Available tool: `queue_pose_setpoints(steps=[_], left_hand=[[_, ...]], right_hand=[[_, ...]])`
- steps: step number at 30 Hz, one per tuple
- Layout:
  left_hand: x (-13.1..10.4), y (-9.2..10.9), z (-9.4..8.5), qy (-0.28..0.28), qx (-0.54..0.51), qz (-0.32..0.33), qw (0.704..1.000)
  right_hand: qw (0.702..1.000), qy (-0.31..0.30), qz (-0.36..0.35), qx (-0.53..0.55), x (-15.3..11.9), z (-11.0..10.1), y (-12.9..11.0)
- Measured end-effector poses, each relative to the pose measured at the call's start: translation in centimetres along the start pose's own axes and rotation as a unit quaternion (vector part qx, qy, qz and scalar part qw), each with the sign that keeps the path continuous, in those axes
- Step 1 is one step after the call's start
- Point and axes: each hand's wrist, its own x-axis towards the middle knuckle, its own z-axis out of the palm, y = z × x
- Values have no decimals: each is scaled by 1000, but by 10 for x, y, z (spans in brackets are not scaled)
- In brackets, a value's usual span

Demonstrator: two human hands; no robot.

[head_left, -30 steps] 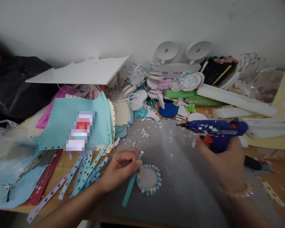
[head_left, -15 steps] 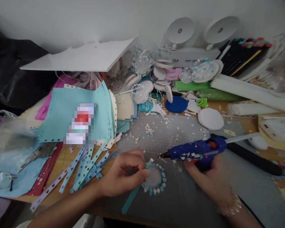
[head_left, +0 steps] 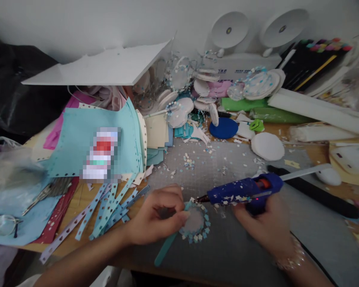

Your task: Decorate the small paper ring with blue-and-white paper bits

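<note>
Now your right hand [head_left: 265,227] grips the blue glue gun [head_left: 242,192], nozzle at the round ornament [head_left: 194,221] your left hand [head_left: 155,217] pinches; black pouch [head_left: 308,63] holds markers.

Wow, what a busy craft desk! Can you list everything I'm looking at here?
glue gun: one, blue, speckled with scraps, nozzle at the disc
disc: one, white with a ring of blue bits, on a teal stick, on the mat
mat: one, grey, gridded, centre
paper strips: several, pale blue, punched, left of the mat
paper sheets: a stack, teal and pink, left
scissors: one pair, metal, far left
blue circle: one, behind the mat
white round: one, right
markers: a set, black case, back right
left hand: holds the disc
right hand: grips the glue gun
</note>
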Motion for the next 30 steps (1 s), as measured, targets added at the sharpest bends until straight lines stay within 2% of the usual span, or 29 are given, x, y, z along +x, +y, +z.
queue_pose_setpoints(steps=[13, 22, 30], left_hand=[[1, 0, 0, -2, -11, 24, 1000], [0, 0, 0, -5, -11, 20, 1000], [1, -2, 1, -7, -20, 13, 1000]], right_hand=[[999, -18, 15, -32, 2, -2, -1], [1000, -1, -14, -25, 6, -2, -4], [998, -14, -34, -46, 5, -3, -3]])
